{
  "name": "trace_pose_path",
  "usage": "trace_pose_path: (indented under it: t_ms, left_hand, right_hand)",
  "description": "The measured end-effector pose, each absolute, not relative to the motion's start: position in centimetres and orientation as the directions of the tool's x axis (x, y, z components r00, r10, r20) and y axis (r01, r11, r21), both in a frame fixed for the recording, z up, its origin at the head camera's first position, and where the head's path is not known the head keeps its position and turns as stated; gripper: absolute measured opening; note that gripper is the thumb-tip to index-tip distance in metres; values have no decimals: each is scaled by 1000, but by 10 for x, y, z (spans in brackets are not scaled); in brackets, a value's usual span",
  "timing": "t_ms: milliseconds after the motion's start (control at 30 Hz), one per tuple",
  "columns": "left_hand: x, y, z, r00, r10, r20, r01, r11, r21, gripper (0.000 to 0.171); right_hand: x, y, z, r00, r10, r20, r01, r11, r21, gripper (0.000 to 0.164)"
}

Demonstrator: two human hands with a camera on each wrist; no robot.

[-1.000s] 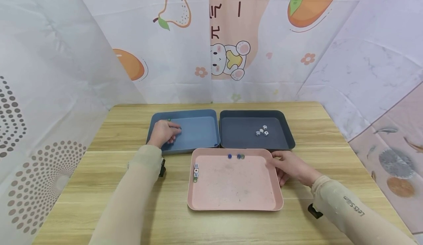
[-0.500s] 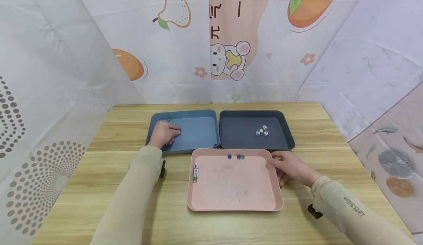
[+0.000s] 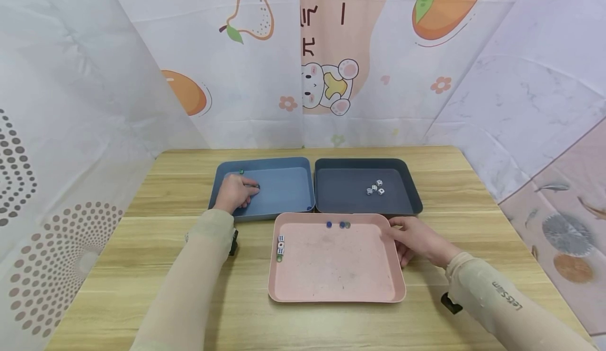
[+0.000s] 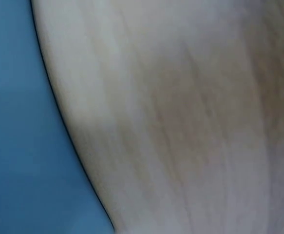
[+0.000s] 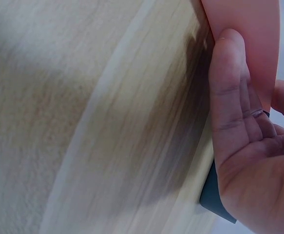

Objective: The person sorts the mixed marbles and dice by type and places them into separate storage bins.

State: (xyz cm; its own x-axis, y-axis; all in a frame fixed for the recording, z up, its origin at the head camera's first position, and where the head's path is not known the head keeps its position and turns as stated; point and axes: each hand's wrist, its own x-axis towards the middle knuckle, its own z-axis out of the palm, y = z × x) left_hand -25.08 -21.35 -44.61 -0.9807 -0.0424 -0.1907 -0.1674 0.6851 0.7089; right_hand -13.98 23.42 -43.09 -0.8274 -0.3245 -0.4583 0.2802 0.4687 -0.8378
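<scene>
In the head view my left hand [image 3: 233,192] is inside the blue tray [image 3: 289,164]. Its thumb and forefinger pinch a small dark round piece [image 3: 258,186], mostly hidden by the fingertips. A green piece [image 3: 242,172] lies behind that hand, and a blue one [image 3: 309,208] in the near right corner. My right hand [image 3: 418,239] grips the right wall of the pink tray [image 3: 337,293]. In the right wrist view its fingers lie along the outside of the pink wall [image 5: 258,29], with the thumb over the rim. The left wrist view shows only blue tray and table.
Inside the pink tray, a row of white dice [image 3: 281,244] ends in a green round piece [image 3: 279,259]; blue pieces [image 3: 342,224] and a clear-looking one lie along its back wall. A dark navy tray [image 3: 322,182] with several white dice [image 3: 374,187] stands behind it, right of the blue tray.
The left fingertips have closed slightly around the dark piece and the hand has barely shifted. My right hand and the trays stay where they were.
</scene>
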Motion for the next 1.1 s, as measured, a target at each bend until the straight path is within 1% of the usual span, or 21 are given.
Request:
trace_pose_path:
  t_ms: [367, 667, 933, 1100]
  left_hand:
    - [-249, -212, -444, -982, -34, -188, -157, 703, 694, 24]
    - [-249, -213, -442, -979, -28, -200, -162, 700, 695, 29]
    - [-242, -219, -425, -983, 16, -184, -121, 698, 706, 37]
    - [-235, -227, -411, -987, 37, -155, -88, 690, 718, 36]
  right_hand:
    - [-140, 236, -432, -822, -343, -454, 277, 457, -846, 31]
    - [-140, 236, -433, -824, -336, -456, 279, 460, -843, 33]
    - [-141, 238, -434, -814, -352, -463, 286, 452, -845, 35]
    - [-142, 239, -437, -814, -356, -460, 286, 445, -849, 34]
